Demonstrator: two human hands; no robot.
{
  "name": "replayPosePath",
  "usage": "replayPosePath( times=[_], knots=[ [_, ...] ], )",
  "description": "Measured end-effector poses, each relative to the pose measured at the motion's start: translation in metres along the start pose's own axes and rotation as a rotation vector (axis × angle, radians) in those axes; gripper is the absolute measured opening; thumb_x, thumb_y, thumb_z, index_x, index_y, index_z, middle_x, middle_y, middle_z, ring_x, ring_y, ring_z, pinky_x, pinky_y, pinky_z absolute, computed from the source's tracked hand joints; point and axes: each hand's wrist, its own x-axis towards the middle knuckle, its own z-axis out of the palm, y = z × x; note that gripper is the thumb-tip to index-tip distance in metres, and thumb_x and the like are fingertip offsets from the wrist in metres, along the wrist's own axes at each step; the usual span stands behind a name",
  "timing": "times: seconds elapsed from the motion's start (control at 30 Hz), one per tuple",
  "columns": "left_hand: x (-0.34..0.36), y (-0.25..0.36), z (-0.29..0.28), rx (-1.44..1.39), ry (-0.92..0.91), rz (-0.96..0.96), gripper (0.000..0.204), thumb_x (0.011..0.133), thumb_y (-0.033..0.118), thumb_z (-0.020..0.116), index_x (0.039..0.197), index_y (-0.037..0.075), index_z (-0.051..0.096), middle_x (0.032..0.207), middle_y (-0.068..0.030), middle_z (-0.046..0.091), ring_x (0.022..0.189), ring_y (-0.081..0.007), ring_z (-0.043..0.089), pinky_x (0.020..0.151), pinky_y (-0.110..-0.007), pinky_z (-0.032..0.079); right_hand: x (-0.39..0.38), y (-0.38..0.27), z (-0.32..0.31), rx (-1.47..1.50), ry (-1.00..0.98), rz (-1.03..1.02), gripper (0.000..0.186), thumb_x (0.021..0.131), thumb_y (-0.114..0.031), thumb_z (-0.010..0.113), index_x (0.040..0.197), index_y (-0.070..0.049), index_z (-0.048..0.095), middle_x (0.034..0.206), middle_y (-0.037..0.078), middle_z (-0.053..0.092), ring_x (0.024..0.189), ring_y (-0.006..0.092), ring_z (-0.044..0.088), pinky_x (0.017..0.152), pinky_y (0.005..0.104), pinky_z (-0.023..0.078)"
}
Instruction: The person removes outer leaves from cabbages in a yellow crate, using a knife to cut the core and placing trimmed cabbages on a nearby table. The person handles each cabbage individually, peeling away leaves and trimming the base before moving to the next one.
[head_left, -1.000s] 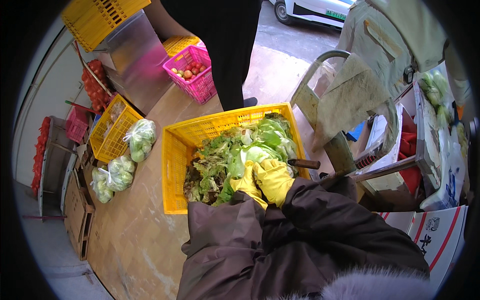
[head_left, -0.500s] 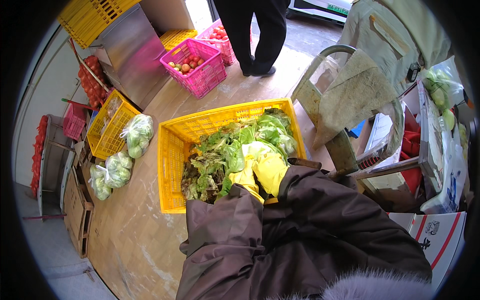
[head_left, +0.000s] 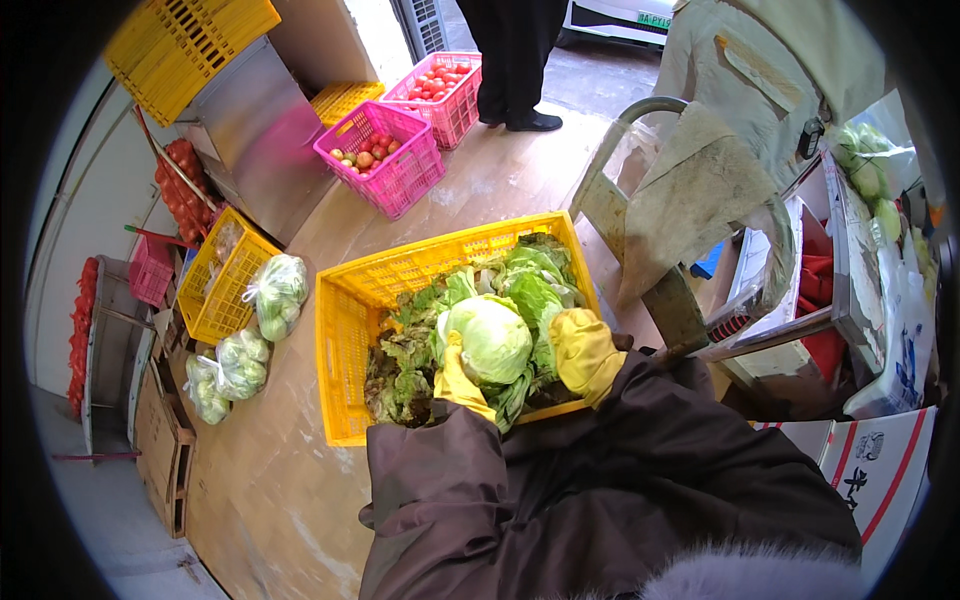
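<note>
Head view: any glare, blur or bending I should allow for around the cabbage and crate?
Head view: even daylight, no hard glare on the cabbage; both gloved hands, left hand and right hand, look sharp; fisheye bows the yellow crate edges; a black rim darkens the corners.

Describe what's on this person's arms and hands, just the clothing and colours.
Both hands wear yellow rubber gloves: the left hand and the right hand. The forearms are covered by bulky sleeves of a dark brown padded jacket, shiny and creased. Pale fur trim shows at the lower edge, nearest the wearer.
</note>
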Motion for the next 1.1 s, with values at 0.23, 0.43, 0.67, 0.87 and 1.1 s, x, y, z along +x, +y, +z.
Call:
replayPosePath(
  times=[0.23,0.43,0.67,0.87,1.1],
  knots=[
    [-0.052,0.098,0.027,-0.224,-0.41,0.013,0.068,0.088,0.047,0.062,0.141,0.005,0.052,0.136,-0.0167,0.06,0.122,-0.0344,0.06,0.105,-0.051,0.048,0.036,0.003,-0.009,0.255,0.17,0.187,0.01,0.087,-0.003,0.059,0.095,-0.006,0.063,0.089,0.016,0.064,0.087,0.0382,0.062,0.077,0.0445,0.051],
    [-0.082,0.143,0.03,-0.215,-0.626,0.047,0.068,0.088,0.046,0.067,0.139,0.004,0.052,0.135,-0.0169,0.06,0.119,-0.0334,0.061,0.104,-0.052,0.05,0.065,-0.024,-0.036,0.105,-0.04,0.258,0.025,0.097,-0.017,0.056,0.117,-0.006,0.065,0.111,0.018,0.067,0.103,0.0386,0.063,0.09,0.0426,0.052],
    [-0.082,0.128,0.028,-0.011,-0.525,-0.018,0.07,0.087,0.041,0.069,0.143,0.005,0.049,0.137,-0.015,0.059,0.123,-0.0301,0.059,0.105,-0.044,0.049,0.082,-0.101,-0.069,0.165,0.15,0.029,0.051,0.078,-0.035,0.084,0.107,0.002,0.066,0.097,0.021,0.067,0.09,0.0384,0.066,0.079,0.0446,0.053],
    [-0.083,0.117,0.034,-0.006,-0.435,0.063,0.062,0.092,0.036,0.067,0.143,0.005,0.05,0.137,-0.0112,0.059,0.123,-0.0263,0.058,0.103,-0.04,0.05,0.081,-0.087,-0.059,0.322,-0.059,0.273,0.029,0.085,-0.029,0.077,0.089,-0.003,0.065,0.084,0.018,0.067,0.081,0.0375,0.067,0.07,0.0453,0.053],
    [-0.08,0.118,0.023,-0.134,-0.681,0.009,0.068,0.092,0.044,0.063,0.146,0.007,0.045,0.144,-0.0152,0.053,0.129,-0.0326,0.053,0.11,-0.049,0.044,0.077,-0.02,-0.038,0.207,-0.1,0.481,0.025,0.086,-0.023,0.076,0.084,-0.002,0.063,0.077,0.019,0.066,0.071,0.0348,0.066,0.063,0.0437,0.052]
  ],
)
